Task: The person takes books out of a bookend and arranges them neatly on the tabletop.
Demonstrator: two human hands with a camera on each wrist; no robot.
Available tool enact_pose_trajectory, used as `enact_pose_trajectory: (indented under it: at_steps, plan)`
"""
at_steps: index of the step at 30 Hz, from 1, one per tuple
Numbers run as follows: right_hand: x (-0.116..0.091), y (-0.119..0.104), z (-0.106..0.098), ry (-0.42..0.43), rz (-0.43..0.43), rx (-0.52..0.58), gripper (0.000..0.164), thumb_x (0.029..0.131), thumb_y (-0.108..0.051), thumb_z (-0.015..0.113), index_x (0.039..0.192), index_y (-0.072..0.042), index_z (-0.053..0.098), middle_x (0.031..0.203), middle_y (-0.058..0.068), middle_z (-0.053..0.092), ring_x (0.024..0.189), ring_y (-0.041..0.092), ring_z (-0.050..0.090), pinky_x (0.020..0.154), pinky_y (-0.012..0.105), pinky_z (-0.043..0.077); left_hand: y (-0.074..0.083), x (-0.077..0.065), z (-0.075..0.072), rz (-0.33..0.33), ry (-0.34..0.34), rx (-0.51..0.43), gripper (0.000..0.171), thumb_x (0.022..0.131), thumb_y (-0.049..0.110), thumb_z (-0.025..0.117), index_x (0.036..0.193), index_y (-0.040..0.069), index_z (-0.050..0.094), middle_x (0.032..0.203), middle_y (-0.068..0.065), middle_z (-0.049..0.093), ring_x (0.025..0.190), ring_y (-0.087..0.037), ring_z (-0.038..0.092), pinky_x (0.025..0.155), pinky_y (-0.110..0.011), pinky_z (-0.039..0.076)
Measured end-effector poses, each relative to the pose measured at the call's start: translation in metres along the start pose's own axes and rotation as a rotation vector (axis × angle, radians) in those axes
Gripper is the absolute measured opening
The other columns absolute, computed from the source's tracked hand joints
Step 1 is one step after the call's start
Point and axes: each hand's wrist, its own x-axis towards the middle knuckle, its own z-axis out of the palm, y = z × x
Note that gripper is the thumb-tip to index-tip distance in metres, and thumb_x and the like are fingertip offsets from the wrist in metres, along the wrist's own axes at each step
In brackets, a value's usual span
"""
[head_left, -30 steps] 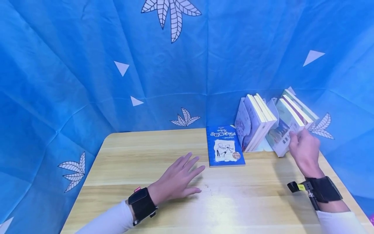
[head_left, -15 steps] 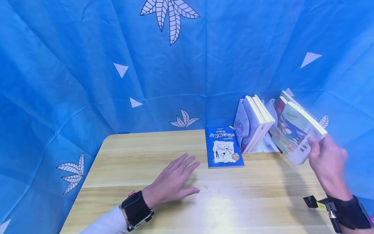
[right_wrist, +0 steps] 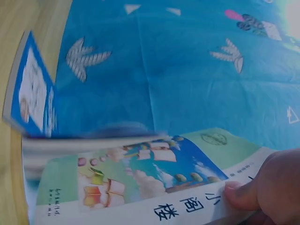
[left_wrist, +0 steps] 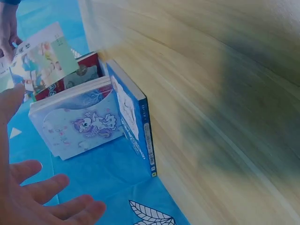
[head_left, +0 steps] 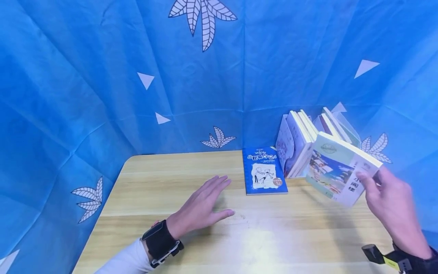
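In the head view my right hand (head_left: 393, 201) pinches the spine side of a pale green and white book (head_left: 337, 167), its illustrated cover turned toward me. The book is held tilted, in front of the bookends. The right wrist view shows the thumb (right_wrist: 246, 194) pressed on the book's white strip. My left hand (head_left: 203, 209) hovers at or just over the table with fingers spread and nothing in them; whether it touches the wood I cannot tell. A blue comic book (head_left: 263, 171) lies flat near the table's back edge, left of the bookends.
A white bookend (head_left: 284, 142) with a unicorn picture holds upright books (head_left: 301, 133) at the back right. More books (head_left: 330, 123) lean behind the held one. The wooden table (head_left: 164, 179) meets a blue cloth backdrop (head_left: 191, 83).
My right hand has drawn the green and white book out of the right-hand row and lifted it toward me. The books left there now lean differently. The left hand has barely moved.
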Motion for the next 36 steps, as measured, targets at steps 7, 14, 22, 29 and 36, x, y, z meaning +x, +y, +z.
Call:
enact_pose_trajectory:
  at_steps: [7, 14, 22, 29, 36]
  plan:
    - [-0.001, -0.01, 0.007, -0.055, -0.127, 0.083, 0.034, 0.105, -0.016, 0.062, 0.129, 0.008, 0.063, 0.107, 0.039, 0.07, 0.095, 0.062, 0.067, 0.053, 0.018, 0.042, 0.007, 0.004, -0.004, -0.095, -0.037, -0.168, 0.094, 0.091, 0.062, 0.07, 0.164, 0.02, 0.029, 0.17, -0.001, 0.033, 0.156, -0.023, 0.036, 0.124, -0.049, 0.037]
    - [-0.003, -0.025, 0.022, -0.159, -0.195, 0.191, 0.031, 0.103, -0.012, 0.063, 0.128, 0.006, 0.066, 0.11, 0.032, 0.074, 0.082, -0.017, 0.055, 0.056, 0.019, 0.045, 0.009, 0.006, -0.009, -0.141, -0.042, -0.43, 0.095, 0.088, 0.05, 0.08, 0.164, 0.024, 0.03, 0.168, -0.001, 0.038, 0.151, -0.022, 0.044, 0.115, -0.04, 0.05]
    - [-0.012, -0.049, 0.036, -0.332, -0.213, 0.3, 0.03, 0.104, -0.013, 0.062, 0.129, 0.005, 0.066, 0.114, 0.025, 0.076, 0.075, 0.002, 0.055, 0.052, 0.025, 0.039, 0.015, 0.01, -0.012, -0.152, -0.047, -0.724, 0.088, 0.088, 0.036, 0.084, 0.161, 0.023, 0.036, 0.161, -0.003, 0.048, 0.142, -0.023, 0.055, 0.106, -0.033, 0.057]
    - [-0.02, -0.068, 0.05, -0.465, -0.257, 0.421, 0.028, 0.103, -0.008, 0.063, 0.129, 0.002, 0.066, 0.115, 0.018, 0.078, 0.088, -0.006, 0.063, 0.066, 0.021, 0.052, 0.027, 0.013, -0.013, -0.09, -0.095, -0.832, 0.083, 0.09, 0.026, 0.082, 0.16, 0.019, 0.039, 0.159, -0.004, 0.051, 0.141, -0.024, 0.057, 0.106, -0.025, 0.055]
    - [-0.026, -0.085, 0.058, -0.538, -0.262, 0.485, 0.032, 0.103, -0.011, 0.062, 0.133, 0.0, 0.065, 0.12, 0.016, 0.077, 0.094, -0.003, 0.067, 0.073, 0.021, 0.057, 0.035, 0.012, -0.01, -0.045, -0.126, -0.859, 0.057, 0.097, 0.027, 0.073, 0.149, 0.014, 0.053, 0.139, -0.009, 0.069, 0.121, -0.021, 0.072, 0.099, -0.023, 0.058]
